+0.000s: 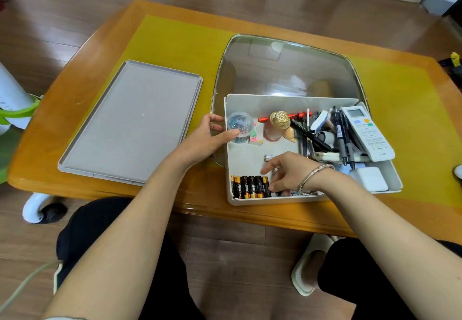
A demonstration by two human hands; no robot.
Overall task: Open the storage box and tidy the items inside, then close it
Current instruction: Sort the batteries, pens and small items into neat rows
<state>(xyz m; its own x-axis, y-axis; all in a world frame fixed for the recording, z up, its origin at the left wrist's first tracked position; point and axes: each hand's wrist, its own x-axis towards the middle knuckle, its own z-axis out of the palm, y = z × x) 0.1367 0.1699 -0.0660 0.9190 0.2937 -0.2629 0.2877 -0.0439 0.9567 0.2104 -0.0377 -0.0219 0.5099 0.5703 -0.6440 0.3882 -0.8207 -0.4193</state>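
The box is white, shallow and uncovered, and sits on the counter at the near edge. The left hand grips its left wall, thumb inside against a clear cup. The right hand reaches in with curled fingers pinching a battery beside the row of batteries. The floor between the hands is bare. The lid lies left of the left hand.

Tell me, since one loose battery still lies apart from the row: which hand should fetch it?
Right hand: it hovers just beside the loose battery, while the left hand grips the box wall.
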